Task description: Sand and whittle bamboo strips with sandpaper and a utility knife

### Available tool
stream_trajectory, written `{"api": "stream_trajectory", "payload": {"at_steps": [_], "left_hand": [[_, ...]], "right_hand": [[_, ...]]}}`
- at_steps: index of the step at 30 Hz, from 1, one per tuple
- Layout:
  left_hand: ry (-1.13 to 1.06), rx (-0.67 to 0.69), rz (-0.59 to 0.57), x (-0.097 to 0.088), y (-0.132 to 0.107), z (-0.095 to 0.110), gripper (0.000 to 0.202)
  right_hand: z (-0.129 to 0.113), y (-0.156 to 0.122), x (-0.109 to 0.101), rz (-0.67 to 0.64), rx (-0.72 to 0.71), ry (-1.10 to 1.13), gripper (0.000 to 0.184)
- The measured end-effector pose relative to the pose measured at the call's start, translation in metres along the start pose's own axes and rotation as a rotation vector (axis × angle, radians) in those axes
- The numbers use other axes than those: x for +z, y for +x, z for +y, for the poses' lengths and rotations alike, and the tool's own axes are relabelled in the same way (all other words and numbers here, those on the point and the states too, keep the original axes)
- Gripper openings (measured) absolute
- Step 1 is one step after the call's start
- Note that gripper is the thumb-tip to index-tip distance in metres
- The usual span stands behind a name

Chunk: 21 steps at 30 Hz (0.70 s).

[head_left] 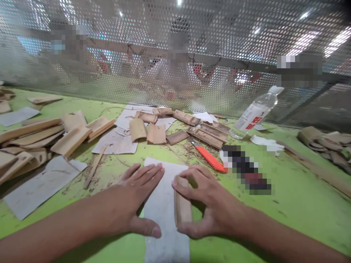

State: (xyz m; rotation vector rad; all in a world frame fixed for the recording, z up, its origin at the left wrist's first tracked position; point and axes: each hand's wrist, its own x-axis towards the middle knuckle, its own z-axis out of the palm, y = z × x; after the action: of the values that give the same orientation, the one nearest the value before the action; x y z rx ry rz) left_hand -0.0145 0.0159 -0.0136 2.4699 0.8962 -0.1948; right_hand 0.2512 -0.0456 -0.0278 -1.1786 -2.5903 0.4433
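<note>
Presses paper [166,204] with flat, thumb-out left hand [131,200], apparently against slipping. Clamps bamboo [183,209] by both ends in right hand [210,191], likely for even control.

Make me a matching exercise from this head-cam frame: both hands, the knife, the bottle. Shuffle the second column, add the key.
Column 1
1. Left hand
2. Right hand
3. Knife
4. Bottle

Column 2
A. Mostly orange-red, with grey metal at one end
B. Gripping a wooden piece
C. Transparent, with a white cap
D. Fingers outstretched, resting partly on the white strip

Right pairs: 1-D, 2-B, 3-A, 4-C
</note>
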Motion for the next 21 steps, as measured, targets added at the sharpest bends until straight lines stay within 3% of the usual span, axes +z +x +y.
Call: {"api": "stream_trajectory", "payload": {"at_steps": [4, 7, 10, 13, 16, 19, 21], "left_hand": [[-0.011, 0.014, 0.015, 0.0021, 0.0, -0.0018, 0.121], [0.019, 0.03, 0.019, 0.0012, -0.0003, -0.0001, 0.119], [0.049, 0.0, -0.029, -0.0022, -0.0005, 0.0045, 0.12], [0.056, -0.007, -0.031, -0.004, -0.0003, 0.0069, 0.122], [0.056, 0.009, -0.013, -0.0033, -0.0005, 0.006, 0.118], [0.06, 0.014, 0.011, -0.0024, -0.0013, 0.0045, 0.117], [0.06, 0.007, 0.002, -0.0022, -0.0017, 0.0042, 0.119]], "right_hand": [[-0.0008, -0.0006, 0.0007, -0.029, -0.108, 0.048, 0.076], [0.0001, -0.002, 0.0007, 0.029, 0.027, 0.005, 0.08], [0.0014, -0.0016, -0.0004, -0.051, -0.167, 0.061, 0.078], [0.0019, 0.0008, -0.0019, 0.0, 0.051, 0.031, 0.077], [-0.0002, 0.0019, -0.0027, -0.052, -0.082, 0.088, 0.079], [-0.0027, 0.0008, -0.003, -0.018, 0.029, 0.063, 0.075], [-0.0028, -0.0001, -0.0028, -0.046, -0.041, 0.074, 0.076]]}}
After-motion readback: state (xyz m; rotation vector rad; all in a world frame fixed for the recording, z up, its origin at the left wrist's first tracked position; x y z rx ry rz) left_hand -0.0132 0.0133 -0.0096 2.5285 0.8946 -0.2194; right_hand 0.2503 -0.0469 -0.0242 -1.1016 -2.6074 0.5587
